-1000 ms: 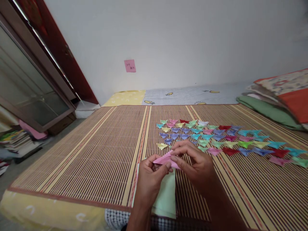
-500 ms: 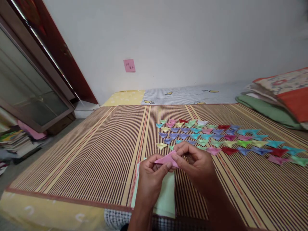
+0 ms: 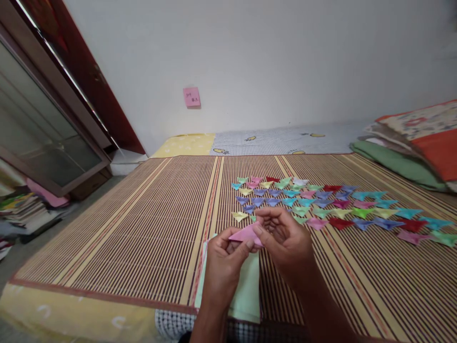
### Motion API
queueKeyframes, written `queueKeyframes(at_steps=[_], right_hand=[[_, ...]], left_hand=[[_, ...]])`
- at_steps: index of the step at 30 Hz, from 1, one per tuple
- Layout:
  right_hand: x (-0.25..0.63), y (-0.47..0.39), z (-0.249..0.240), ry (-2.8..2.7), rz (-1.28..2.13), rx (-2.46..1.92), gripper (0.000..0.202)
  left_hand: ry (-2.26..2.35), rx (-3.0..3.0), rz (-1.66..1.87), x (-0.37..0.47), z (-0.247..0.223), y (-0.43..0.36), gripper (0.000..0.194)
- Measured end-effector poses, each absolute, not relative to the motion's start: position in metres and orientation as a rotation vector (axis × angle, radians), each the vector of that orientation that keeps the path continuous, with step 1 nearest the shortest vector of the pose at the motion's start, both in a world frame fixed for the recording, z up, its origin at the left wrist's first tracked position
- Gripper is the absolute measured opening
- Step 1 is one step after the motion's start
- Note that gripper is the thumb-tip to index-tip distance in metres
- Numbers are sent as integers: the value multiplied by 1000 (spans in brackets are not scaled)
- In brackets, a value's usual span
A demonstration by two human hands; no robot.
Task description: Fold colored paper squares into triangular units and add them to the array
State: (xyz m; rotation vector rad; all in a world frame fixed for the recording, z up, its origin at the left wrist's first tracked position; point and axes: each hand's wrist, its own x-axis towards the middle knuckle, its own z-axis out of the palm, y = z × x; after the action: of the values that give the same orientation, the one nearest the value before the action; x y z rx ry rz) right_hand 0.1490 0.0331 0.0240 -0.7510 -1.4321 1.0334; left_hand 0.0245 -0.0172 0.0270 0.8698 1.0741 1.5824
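- Pink paper [image 3: 245,233], folded to a point, is held up over the mat [image 3: 124,238], towards its near edge!
- It's pinched by the left hand [image 3: 223,259] and steadied by the right hand [image 3: 287,243], both grips closed on it.
- Rows of folded pieces [image 3: 341,224] are laid out towards the far edge: seemingly finished.
- The pink one isn't yet set down; a pale green sheet [image 3: 248,290] is left flat by the near edge.

Before you, the pink piece [image 3: 244,233] was smooth, matt paper; the mat [image 3: 124,228] looked ribbed, like slatted bamboo; the wall [image 3: 285,62] was matt, the green bundle [image 3: 396,164] dull cloth, the framed panel [image 3: 46,143] glossy as glass.
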Motion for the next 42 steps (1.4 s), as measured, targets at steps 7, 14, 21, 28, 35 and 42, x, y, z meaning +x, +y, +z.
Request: queueKeyframes(at_steps=[7, 14, 21, 28, 35, 42], right_hand=[[153, 34, 21, -1455, 971, -779, 19], [161, 43, 26, -1398, 1125, -727, 18], [162, 41, 23, -1494, 1268, -730, 16], [157, 44, 23, -1593, 1396, -714, 16], [162, 45, 26, -1873, 1267, -791, 29], [164, 45, 27, -1836, 1247, -782, 26]], left_hand=[[1056, 880, 1551, 24, 23, -18, 30], [1012, 1028, 1473, 11, 19, -21, 30], [1188, 988, 1363, 14, 28, -20, 27], [1242, 930, 1473, 14, 25, -19, 26], [1264, 886, 1560, 8, 19, -21, 22], [1271, 910, 1600, 7, 13, -21, 23]])
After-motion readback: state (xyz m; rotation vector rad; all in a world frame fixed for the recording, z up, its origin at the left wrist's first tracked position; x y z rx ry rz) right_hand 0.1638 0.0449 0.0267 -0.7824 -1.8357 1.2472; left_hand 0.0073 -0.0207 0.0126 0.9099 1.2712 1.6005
